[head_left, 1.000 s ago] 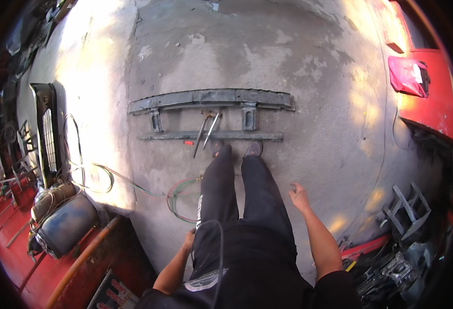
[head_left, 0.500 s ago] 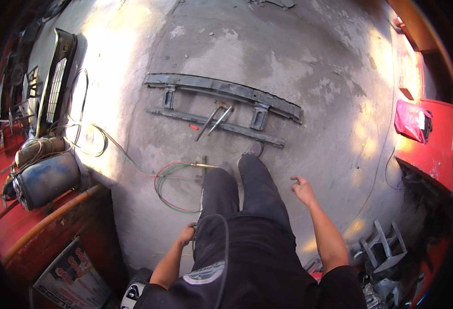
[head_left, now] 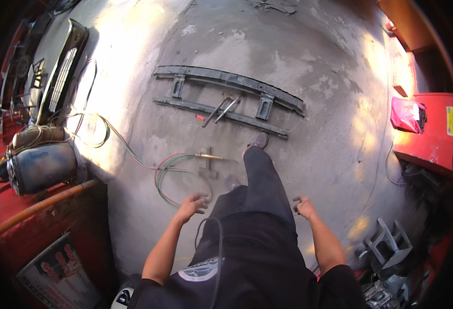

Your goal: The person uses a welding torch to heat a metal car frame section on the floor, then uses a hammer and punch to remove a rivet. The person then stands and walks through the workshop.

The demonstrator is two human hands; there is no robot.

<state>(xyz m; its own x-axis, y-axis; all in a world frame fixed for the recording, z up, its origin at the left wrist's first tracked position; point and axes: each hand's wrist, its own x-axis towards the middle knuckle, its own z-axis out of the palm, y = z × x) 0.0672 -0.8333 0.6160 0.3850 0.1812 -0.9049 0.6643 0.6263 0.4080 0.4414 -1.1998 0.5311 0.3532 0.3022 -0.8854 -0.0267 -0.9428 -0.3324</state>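
Hose (head_left: 143, 165) loops lie on the floor (head_left: 329, 154) ahead of the left hand (head_left: 189, 207), running to a torch (head_left: 212, 156). I judge that the left shoe (head_left: 232, 181), so near, could snag them and drag the torch. Both hands look empty to me, fingers parted and loosely curled, elbows bent, the right hand (head_left: 304, 207) beside the right leg (head_left: 267, 180).

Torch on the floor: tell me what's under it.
The torch crosses a dark metal piece, which shows on both sides of it, with concrete floor around. The strip directly beneath the torch is covered.
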